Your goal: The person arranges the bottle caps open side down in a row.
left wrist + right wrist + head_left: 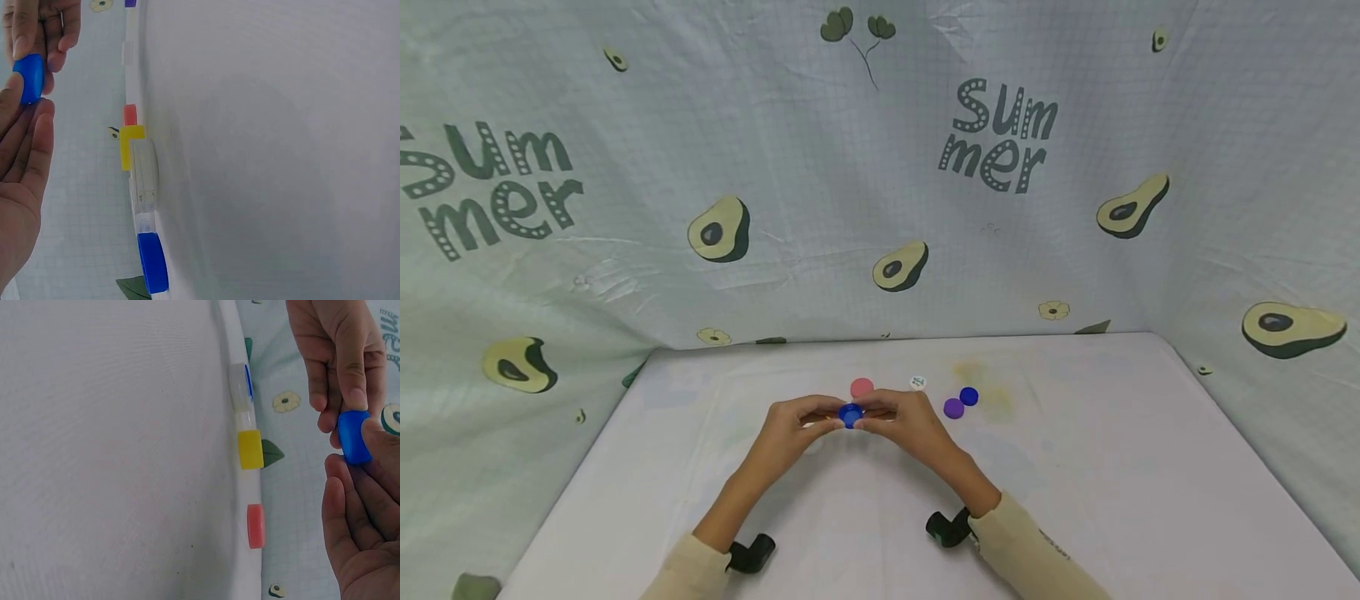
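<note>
Cloth (pixel 805 167): rises behind and to both sides of the grip, printed with avocados, flowers and the word "summer". Table (pixel 1112 467): pale, extending beneath the grip. Sleeves (pixel 1037 550): beige, on the near side of the grip, each with a black fitting (pixel 947 529) at the cuff. Left hand (pixel 793 425) and right hand (pixel 910 417): meet at the grip, each pinching one side of the same blue cap between thumb and fingers, opened no wider than the cap itself; the spare fingers bend loosely.

Clear piece (pixel 144 175): on the table, left of the grip; from here I cannot tell its full shape. Ribbed cap (pixel 153 264): blue, farther left of the grip, with a threaded clear part next to it; whether the two are joined I cannot tell. Blue cap (pixel 851 415): in the grip, raised off the table between the two hands. Pink cap (pixel 862 387): just beyond the grip. Yellow cap (pixel 250 450): slightly left of the grip, mostly screened by the left hand from above. Purple cap (pixel 953 408) and dark blue cap (pixel 969 396): side by side, right of the grip. White cap (pixel 917 383): beyond the grip and to its right, bearing dark marks.
</note>
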Demonstrator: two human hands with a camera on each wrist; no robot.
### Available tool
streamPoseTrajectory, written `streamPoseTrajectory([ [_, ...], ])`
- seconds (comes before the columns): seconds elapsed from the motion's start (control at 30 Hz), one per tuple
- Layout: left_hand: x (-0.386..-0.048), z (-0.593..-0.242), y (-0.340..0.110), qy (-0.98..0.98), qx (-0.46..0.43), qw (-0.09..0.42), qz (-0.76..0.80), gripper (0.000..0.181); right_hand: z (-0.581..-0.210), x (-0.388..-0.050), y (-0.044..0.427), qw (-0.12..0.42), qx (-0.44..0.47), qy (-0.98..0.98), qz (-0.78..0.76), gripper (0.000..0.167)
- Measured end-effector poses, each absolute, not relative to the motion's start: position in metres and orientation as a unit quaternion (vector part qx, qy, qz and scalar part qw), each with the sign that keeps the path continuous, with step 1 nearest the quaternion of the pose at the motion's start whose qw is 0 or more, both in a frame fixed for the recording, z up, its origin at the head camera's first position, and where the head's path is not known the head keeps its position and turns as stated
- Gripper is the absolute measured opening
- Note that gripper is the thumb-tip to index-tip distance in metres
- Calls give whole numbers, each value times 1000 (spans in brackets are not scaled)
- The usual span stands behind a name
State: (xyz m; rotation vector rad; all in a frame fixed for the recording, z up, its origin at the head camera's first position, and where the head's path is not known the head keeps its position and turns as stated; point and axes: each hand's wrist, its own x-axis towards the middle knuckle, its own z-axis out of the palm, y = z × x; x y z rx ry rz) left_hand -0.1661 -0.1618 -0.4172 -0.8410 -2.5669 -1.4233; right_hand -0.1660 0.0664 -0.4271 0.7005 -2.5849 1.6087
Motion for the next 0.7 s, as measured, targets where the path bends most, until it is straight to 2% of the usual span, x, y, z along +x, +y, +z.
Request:
streamPoseTrajectory([
  [0.33,-164,-418,-168,-839,-276,31,-468,26,-428,-167,62,-2,232,-826,513,31],
  [0.7,-166,-421,-172,-856,-242,-29,-456,23,-430,-171,54,-37,215,-864,455,30],
])
